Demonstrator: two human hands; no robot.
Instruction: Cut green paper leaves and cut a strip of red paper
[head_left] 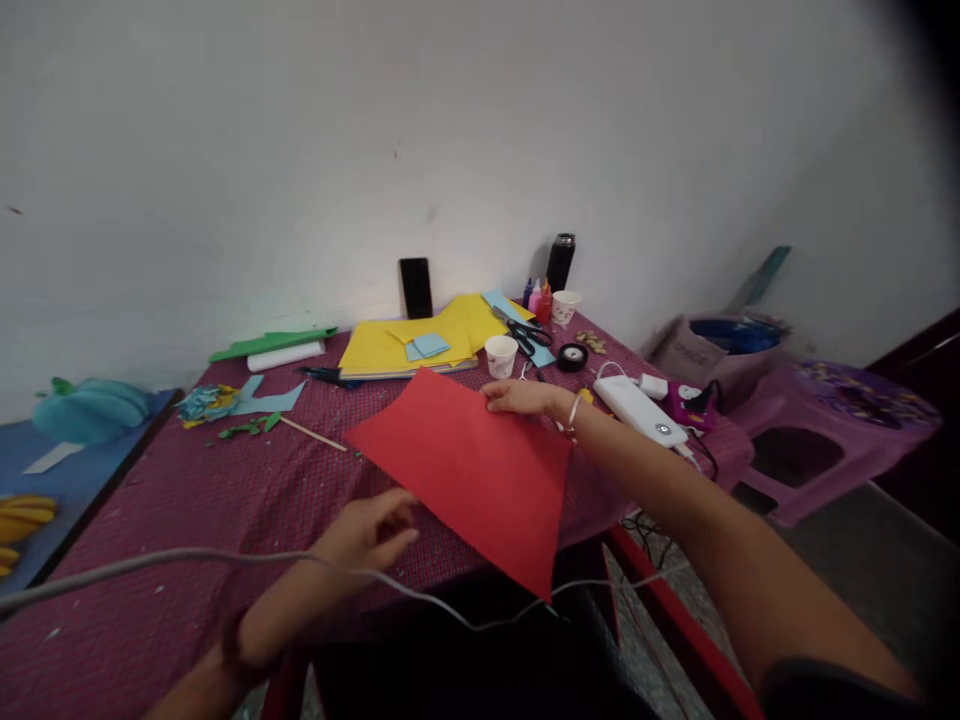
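A red sheet of paper [480, 470] lies slanted over the front edge of the table, one corner hanging down. My right hand [517, 397] grips its upper right edge between thumb and fingers. Just below the sheet's left edge, my left hand [375, 532] is held with its fingers apart and curved, holding nothing. Behind the red sheet are yellow sheets [367, 345] with small light blue squares [430, 346] on top. A paper cup [500, 356] stands near my right hand.
Black scissors [529, 332], black tape [572, 357] and a white power bank [641, 410] lie to the right. A phone [415, 288] leans on the wall. Paper flower [208, 403], thin stick [313, 433] and green scraps are left. A pale cable [225, 555] crosses in front.
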